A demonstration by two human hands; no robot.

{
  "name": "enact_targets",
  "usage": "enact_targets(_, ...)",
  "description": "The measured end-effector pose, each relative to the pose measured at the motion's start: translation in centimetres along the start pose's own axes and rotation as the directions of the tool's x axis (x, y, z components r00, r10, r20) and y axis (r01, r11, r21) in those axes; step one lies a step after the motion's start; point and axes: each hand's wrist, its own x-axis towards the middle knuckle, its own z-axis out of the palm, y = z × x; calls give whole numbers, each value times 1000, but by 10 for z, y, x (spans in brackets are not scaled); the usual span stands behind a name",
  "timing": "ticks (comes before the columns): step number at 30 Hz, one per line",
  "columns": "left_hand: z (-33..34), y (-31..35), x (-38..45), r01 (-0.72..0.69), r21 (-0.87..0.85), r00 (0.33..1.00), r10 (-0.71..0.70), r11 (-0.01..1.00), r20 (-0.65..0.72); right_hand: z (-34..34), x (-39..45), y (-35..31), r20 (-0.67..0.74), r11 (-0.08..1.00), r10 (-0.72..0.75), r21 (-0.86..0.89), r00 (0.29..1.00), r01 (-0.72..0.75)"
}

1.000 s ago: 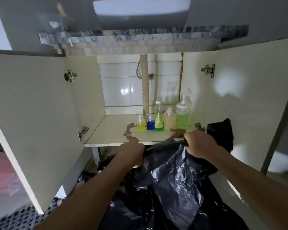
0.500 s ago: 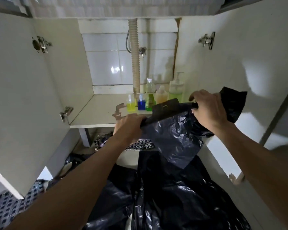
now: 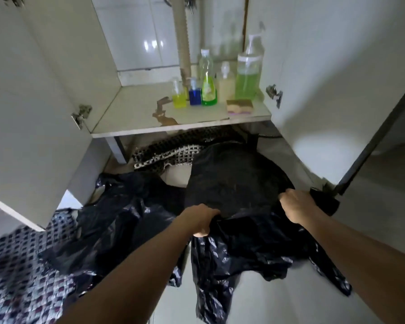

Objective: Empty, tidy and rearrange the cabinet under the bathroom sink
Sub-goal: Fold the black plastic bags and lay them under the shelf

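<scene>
The cabinet stands open, its shelf point(image 3: 136, 118) stained near the front edge. On the shelf, in a row from left to right, stand a small yellow bottle point(image 3: 179, 97), a blue bottle point(image 3: 195, 92), a green dish-soap bottle point(image 3: 208, 80), a cream bottle point(image 3: 226, 83) and a tall green pump bottle point(image 3: 248, 71). A sponge point(image 3: 240, 106) lies in front of them. Below the shelf, my left hand point(image 3: 201, 219) and my right hand point(image 3: 295, 206) each grip the top edge of a black plastic bag point(image 3: 234, 183), held spread low over the floor.
Both cabinet doors hang open, the left door point(image 3: 28, 113) and the right door point(image 3: 337, 90). A corrugated drain pipe point(image 3: 182, 38) runs down at the back. A patterned mat point(image 3: 171, 155) lies under the shelf, more black plastic point(image 3: 117, 211) and a patterned cloth point(image 3: 21, 265) on the floor at left.
Both hands have brought the black bag down from shelf height to near the floor. The view has tilted downward, and the sponge now shows on the shelf.
</scene>
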Motion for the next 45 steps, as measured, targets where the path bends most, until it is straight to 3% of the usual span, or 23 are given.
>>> enact_targets(8,95,34,9,148,-185,975,-113,972,189,83,-12,0,262,995,71,51,962,-87)
enact_targets(13,98,33,6,115,-216,973,-66,970,223,80,-17,-13,380,993,81,52,921,-108)
enact_targets(16,73,25,4,115,-226,968,-58,967,243,39,-12,-33,350,991,28,115,937,-72)
enact_targets(18,39,7,1,88,-173,975,-49,981,218,2,2,-56,281,956,-40,288,959,-44)
enact_targets(21,-29,-40,-13,114,-64,991,-109,991,84,-50,30,-105,111,839,-169,538,979,83)
enact_targets(25,-92,-111,-56,250,66,968,-247,966,-46,-105,35,-185,-50,686,-322,675,946,269)
enact_targets(28,-73,-157,-94,350,19,936,-351,936,7,-113,18,-247,-63,655,-426,666,903,356)
enact_targets(30,-35,-183,-114,410,18,899,-407,912,163,-101,3,-286,-29,677,-500,610,865,412)
enact_targets(34,35,-221,-141,509,105,731,-493,854,472,-64,-30,-357,35,702,-587,519,809,487)
enact_targets(37,62,-237,-150,530,182,661,-538,828,524,-43,-47,-393,5,747,-562,432,827,504)
enact_targets(39,72,-243,-152,552,180,649,-555,815,520,-39,-46,-402,-33,741,-547,446,836,502)
enact_targets(41,73,-246,-153,581,134,656,-559,803,506,-45,-37,-400,-21,693,-525,569,851,442)
enact_targets(45,36,-242,-155,611,-42,743,-555,790,374,-88,-9,-383,-32,601,-473,719,881,349)
